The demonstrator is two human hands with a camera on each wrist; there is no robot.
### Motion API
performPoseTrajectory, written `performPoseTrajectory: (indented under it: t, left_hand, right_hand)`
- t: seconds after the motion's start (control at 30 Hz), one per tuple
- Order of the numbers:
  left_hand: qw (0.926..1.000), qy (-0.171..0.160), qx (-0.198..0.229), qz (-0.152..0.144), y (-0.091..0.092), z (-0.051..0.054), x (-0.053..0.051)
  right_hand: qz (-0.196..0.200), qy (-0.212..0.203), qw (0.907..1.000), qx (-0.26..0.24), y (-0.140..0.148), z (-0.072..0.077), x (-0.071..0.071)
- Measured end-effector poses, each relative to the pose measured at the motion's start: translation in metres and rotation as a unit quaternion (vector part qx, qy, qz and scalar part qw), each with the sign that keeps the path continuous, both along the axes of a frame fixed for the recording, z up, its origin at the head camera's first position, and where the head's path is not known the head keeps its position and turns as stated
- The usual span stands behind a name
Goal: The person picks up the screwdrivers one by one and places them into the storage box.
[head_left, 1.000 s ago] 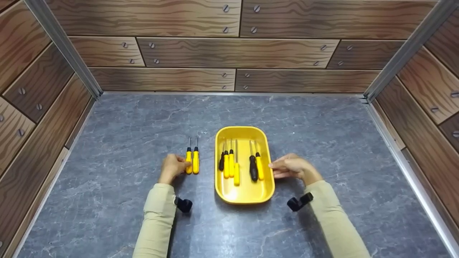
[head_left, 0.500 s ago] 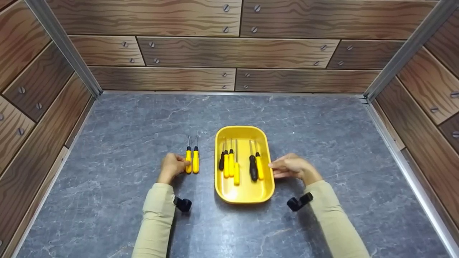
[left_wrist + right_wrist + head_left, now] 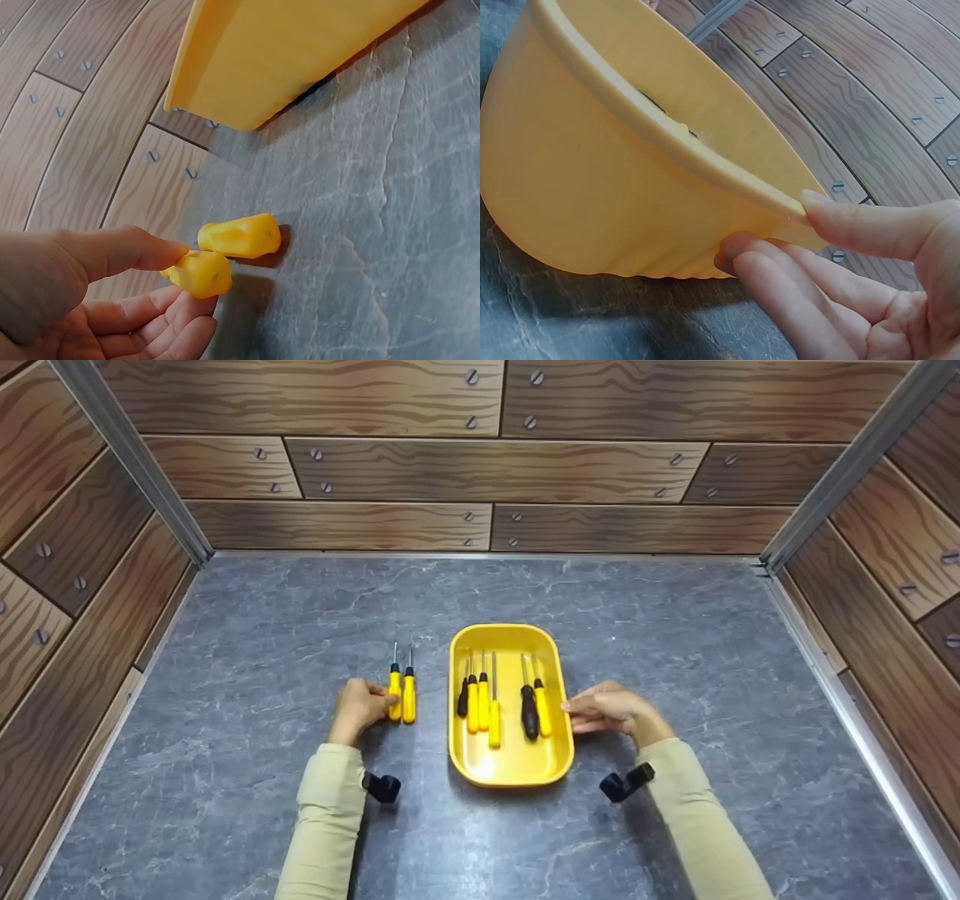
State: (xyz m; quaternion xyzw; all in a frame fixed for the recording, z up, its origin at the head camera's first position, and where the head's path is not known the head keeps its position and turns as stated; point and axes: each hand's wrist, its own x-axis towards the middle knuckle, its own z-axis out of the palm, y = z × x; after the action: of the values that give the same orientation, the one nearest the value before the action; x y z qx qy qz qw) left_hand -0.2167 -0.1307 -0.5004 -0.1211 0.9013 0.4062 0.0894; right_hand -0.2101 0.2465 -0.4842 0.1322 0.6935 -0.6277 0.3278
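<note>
My left hand (image 3: pixel 361 709) pinches the yellow handle of a screwdriver (image 3: pixel 201 274) between thumb and fingers. In the left wrist view its handle end hangs slightly above the table, apart from its shadow. Just right of it a second yellow-handled screwdriver (image 3: pixel 409 705) lies on the table. A yellow plastic bin (image 3: pixel 510 769) stands in the middle. At its right side my right hand (image 3: pixel 611 709) holds the rim, thumb on the edge and fingers at the outer wall. Inside lie several yellow-handled screwdrivers (image 3: pixel 495 727) and two with black handles, the larger being a black screwdriver (image 3: pixel 529 716).
The grey marbled table (image 3: pixel 300 607) is bounded by wood-patterned walls (image 3: pixel 495 472) at the back and both sides. Metal corner posts (image 3: pixel 142 472) stand at the back corners.
My left hand has raised its screwdriver slightly and moved it a little away from me. The other screwdriver, the bin and my right hand stay where they were.
</note>
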Motion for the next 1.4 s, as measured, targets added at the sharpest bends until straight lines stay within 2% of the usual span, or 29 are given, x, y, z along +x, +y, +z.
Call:
performPoseTrajectory:
  t: [0.5, 0.63, 0.7, 0.97, 1.2, 1.4]
  left_hand:
    - [0.9988, -0.025, 0.027, -0.033, -0.007, 0.009, -0.001]
    - [0.9981, -0.032, 0.04, -0.033, -0.008, 0.01, -0.003]
    - [0.9967, -0.034, 0.065, -0.035, -0.008, 0.011, -0.003]
    - [0.9863, -0.059, 0.144, -0.055, -0.007, 0.017, -0.004]
    - [0.9736, -0.083, 0.204, -0.061, -0.007, 0.019, -0.004]
    - [0.9624, -0.09, 0.246, -0.073, -0.005, 0.02, -0.004]
  right_hand:
    - [-0.002, 0.004, 0.9999, 0.012, -0.001, 0.001, 0.001]
    - [-0.004, 0.005, 0.9999, 0.013, -0.001, 0.001, 0.001]
    - [-0.002, 0.004, 0.9999, 0.012, -0.001, 0.001, 0.001]
    - [0.003, 0.004, 1.0, 0.006, 0.0, 0.002, 0.001]
    - [-0.001, 0.004, 0.9999, 0.01, -0.001, 0.001, 0.001]
    - [-0.007, 0.004, 0.9999, 0.015, -0.001, 0.0, 0.0]
